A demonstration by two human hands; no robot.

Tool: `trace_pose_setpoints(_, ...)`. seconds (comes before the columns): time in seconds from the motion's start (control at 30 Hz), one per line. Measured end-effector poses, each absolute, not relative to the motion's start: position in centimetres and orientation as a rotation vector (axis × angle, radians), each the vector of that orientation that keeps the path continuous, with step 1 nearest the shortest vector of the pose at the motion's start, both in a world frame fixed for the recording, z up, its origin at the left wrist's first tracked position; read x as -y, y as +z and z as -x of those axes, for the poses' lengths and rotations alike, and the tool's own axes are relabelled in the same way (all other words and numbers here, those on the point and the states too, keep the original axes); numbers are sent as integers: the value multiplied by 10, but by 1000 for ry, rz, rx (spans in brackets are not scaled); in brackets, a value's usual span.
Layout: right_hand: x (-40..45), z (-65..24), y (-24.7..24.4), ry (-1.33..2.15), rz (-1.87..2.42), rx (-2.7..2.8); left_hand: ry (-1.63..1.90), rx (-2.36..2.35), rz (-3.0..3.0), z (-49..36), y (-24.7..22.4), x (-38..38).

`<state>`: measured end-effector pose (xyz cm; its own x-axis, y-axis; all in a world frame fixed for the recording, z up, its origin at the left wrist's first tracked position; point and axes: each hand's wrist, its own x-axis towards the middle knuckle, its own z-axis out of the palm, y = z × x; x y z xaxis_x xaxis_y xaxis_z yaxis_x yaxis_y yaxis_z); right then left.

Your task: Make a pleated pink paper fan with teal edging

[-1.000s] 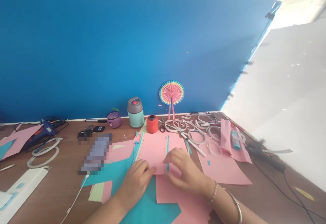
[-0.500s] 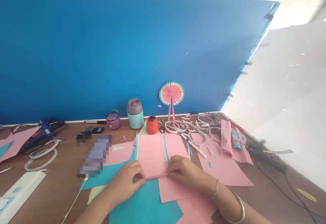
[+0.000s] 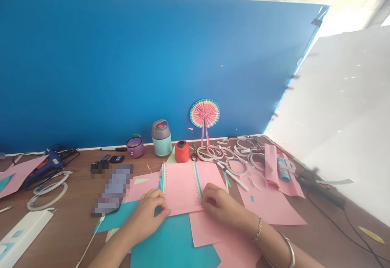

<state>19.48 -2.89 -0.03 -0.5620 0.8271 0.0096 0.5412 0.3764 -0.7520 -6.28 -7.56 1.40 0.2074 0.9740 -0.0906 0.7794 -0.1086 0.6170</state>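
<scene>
A pink sheet of paper (image 3: pixel 179 184) lies in front of me, with dotted strips edged in yellow and blue along its left and right sides. Its front edge is turned up in a narrow fold. My left hand (image 3: pixel 148 215) has thumb and index finger pinched at the front left corner of this sheet. At the front right corner, my right hand (image 3: pixel 221 205) is closed with curled fingers on the paper's edge; its fingertips are partly hidden. Beneath lie a teal sheet (image 3: pixel 173 243) and other pink sheets (image 3: pixel 207 229).
A pink paper fan (image 3: pixel 204 113) stands against the blue partition (image 3: pixel 122 64). Behind the paper are a red thread spool (image 3: pixel 182 152), a teal flask (image 3: pixel 162 144) and scissors (image 3: pixel 194 154). White tape rings (image 3: pixel 236 166) lie right, a phone (image 3: pixel 114 188) and power strip (image 3: pixel 26 235) left.
My left hand has shifted slightly left along the front edge of the pink sheet. The right hand stays near the right corner. The view has tilted slightly upward.
</scene>
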Motion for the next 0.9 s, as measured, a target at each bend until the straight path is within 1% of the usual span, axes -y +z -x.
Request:
trace_pose_setpoints(0.37, 27, -194, -9, 974, 1197, 2262, 489, -1694, -1993, 60, 5, 73)
trace_pose_setpoints(0.67, 28, -192, -12, 932, 1212, 2281, 418, -1731, -2018, 55, 12, 75)
trace_pose_setpoints(0.8, 31, -190, -5, 842, 1297, 2311, 458, -1733, -2146, 52, 7, 79)
trace_pose_setpoints(0.9, 34, -188, -2, 734, 1197, 2415, 511, -1601, -2350, 49, 1, 84)
